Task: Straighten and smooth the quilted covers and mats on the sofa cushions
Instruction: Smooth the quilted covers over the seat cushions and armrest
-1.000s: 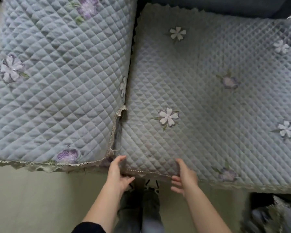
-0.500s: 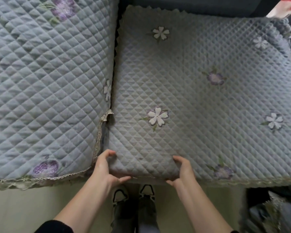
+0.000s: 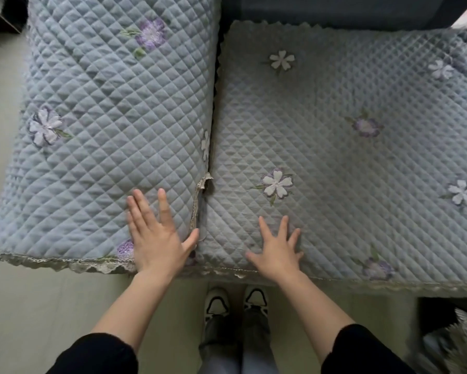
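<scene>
Head view: my left hand (image 3: pixel 156 238) lies flat, fingers straight and gripping nothing, on the left quilted cover (image 3: pixel 105 117) just left of the cushion gap (image 3: pixel 214 103). My right hand (image 3: pixel 278 249) rests spread, likewise empty, on the right quilted cover (image 3: pixel 348 171) right of that gap.

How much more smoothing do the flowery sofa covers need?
Mostly done: the left cover and right cover lie fairly flat. In hand: the left hand and right hand press flat near each front edge. Left: the lace trim sticks up in the gap, and the right cover's far corner looks rumpled.
</scene>
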`<act>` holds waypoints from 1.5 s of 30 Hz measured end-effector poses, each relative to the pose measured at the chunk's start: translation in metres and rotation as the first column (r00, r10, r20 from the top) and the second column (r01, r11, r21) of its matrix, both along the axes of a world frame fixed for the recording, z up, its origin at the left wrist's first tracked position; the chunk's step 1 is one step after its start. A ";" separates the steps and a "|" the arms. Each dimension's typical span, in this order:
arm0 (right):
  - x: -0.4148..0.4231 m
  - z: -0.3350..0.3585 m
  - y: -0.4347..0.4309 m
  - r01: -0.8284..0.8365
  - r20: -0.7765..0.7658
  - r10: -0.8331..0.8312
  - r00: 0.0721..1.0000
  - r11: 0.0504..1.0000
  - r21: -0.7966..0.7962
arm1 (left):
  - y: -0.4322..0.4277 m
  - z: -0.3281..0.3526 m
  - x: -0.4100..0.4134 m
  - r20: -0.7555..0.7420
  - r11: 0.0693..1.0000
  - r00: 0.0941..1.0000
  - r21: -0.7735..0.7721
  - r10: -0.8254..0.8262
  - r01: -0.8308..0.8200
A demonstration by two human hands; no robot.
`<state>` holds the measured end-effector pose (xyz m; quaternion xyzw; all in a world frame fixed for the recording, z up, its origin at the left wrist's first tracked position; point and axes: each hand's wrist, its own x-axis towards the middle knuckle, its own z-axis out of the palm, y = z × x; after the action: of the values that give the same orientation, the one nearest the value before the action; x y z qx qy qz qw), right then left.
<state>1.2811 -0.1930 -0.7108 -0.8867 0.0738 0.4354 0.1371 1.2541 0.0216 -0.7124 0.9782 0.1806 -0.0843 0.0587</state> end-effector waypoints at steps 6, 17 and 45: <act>-0.016 -0.021 0.002 -0.220 0.047 0.229 0.972 0.965 -0.145 | -0.001 -0.010 0.005 -0.157 0.995 0.987 0.087 -0.040 0.054; -0.019 0.020 -0.176 0.061 0.174 -0.057 0.983 0.998 -0.018 | -0.175 0.018 -0.004 -0.104 0.925 0.948 -0.274 -0.299 0.262; 0.025 -0.094 -0.585 0.852 -0.578 -0.816 -0.013 -0.312 0.421 | -0.595 -0.070 0.091 -0.048 0.914 0.938 -0.243 -0.344 0.323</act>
<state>1.3060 -0.7782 -0.8046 -0.4042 0.5085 0.2066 0.7317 1.3453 -0.5731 -0.7829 0.9762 0.0023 -0.1575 0.1488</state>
